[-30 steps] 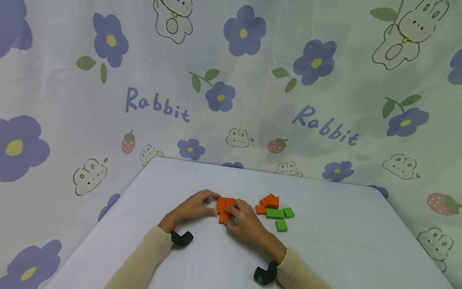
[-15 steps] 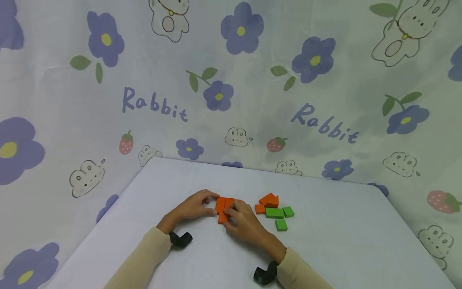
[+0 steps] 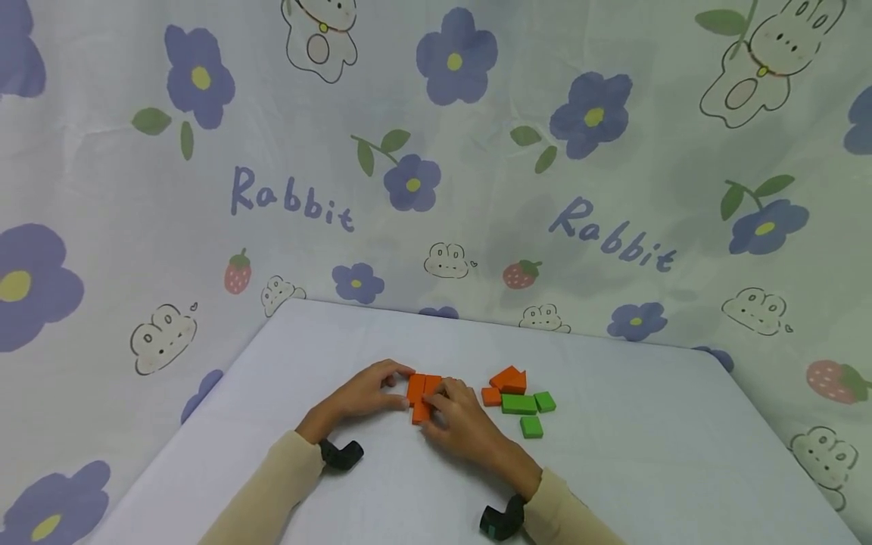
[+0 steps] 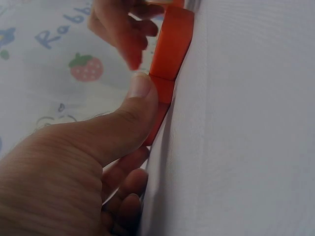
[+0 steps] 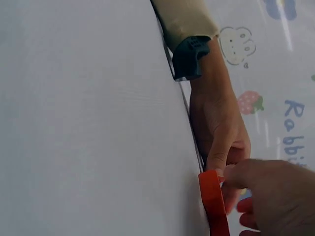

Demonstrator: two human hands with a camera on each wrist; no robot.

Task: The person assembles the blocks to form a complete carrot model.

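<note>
Left hand (image 3: 368, 392) – grip clamped, thumb and index on the left side of the orange blocks (image 3: 416, 390). Left wrist view has the thumb pressed against the orange, fingertips on the far side. Right hand (image 3: 463, 420) – fingers curled, grip closed on the same group, index and thumb at the piece nearest the person.

Blocks lie on the white worktop (image 3: 395, 499), between the two hands: two upright-looking rectangles side by side as seen from the head, one more just below, touching them. Right hand covers part of the group, so can't count the rest.

Just right of the right hand: small orange block (image 3: 491, 397), orange pointed piece (image 3: 508, 380) (can't tell if one or two), long green block (image 3: 519, 404) right below it. Green square (image 3: 545, 401) beside the long one's right end; second green square (image 3: 531, 427) a bit apart, nearer the person.

Beige sleeves (image 3: 262, 484), black wrist device at each wrist. Rabbit-and-flower backdrop (image 3: 490, 166) behind.
</note>
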